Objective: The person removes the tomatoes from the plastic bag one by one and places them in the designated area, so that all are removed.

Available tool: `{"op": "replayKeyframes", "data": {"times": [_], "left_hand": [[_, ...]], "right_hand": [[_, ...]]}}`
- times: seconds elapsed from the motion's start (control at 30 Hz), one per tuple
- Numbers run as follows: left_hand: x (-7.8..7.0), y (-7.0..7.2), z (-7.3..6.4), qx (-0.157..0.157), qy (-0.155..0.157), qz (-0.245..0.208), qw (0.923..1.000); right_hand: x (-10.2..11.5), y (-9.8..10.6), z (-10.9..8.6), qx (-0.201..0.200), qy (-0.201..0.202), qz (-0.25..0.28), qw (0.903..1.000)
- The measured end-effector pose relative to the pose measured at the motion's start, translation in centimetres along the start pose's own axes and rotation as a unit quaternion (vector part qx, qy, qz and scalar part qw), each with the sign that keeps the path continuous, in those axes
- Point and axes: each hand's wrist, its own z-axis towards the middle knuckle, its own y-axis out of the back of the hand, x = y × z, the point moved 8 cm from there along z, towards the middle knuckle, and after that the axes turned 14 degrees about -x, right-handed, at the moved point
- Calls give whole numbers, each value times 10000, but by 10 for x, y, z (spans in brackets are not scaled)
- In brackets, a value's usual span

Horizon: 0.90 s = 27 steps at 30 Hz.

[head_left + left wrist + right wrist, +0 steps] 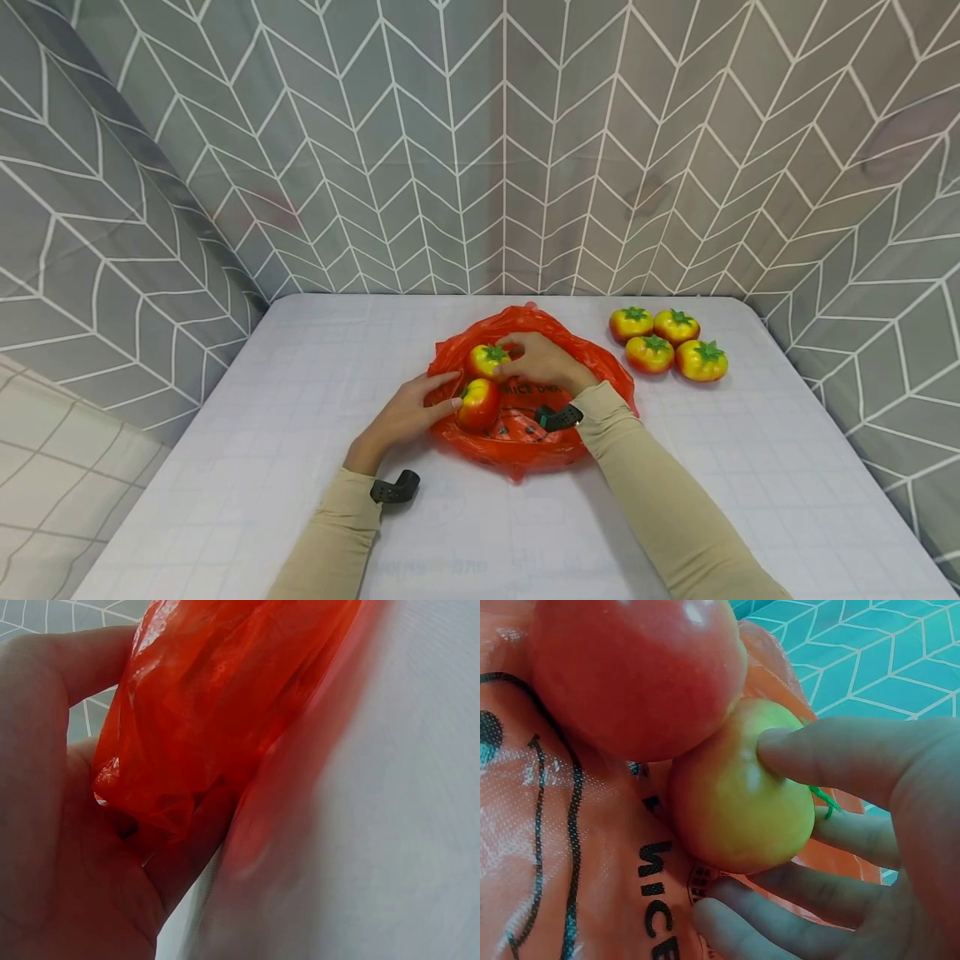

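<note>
A red plastic bag (555,454) lies spread open on the table, with black print on its inside. Two red-and-yellow tomatoes sit in it: a nearer tomato (480,406) and a farther tomato (483,361) with a green leafy top. My right hand (543,358) holds the farther one, thumb on its yellow side and fingers around and below it in the right wrist view. At the bag's left rim, my left hand (401,417) grips the bunched plastic (217,697), its thumb tip right at the nearer tomato. The left wrist view hides both tomatoes behind the plastic.
Several more tomatoes (650,354) stand grouped on the white table (322,358), right of the bag. Behind the table hangs a grey curtain (480,167) with white zigzag lines. Dark bands (395,487) sit on both wrists.
</note>
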Motion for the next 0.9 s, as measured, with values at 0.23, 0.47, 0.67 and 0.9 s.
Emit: {"op": "replayKeyframes", "data": {"times": [0.23,0.47,0.67,0.9], "left_hand": [[-1,0,0,6,-42,-24,10000],[-1,0,-1,30,17,-22,10000],[-1,1,-1,10,39,-2,10000],[0,0,-1,3,-2,-13,10000]], "right_hand": [[-2,7,-3,-35,-139,310,9994],[4,19,-12,-37,-142,423,9990],[11,28,-20,-145,-84,862,9961],[18,36,-31,-272,-128,1357,9903]]}}
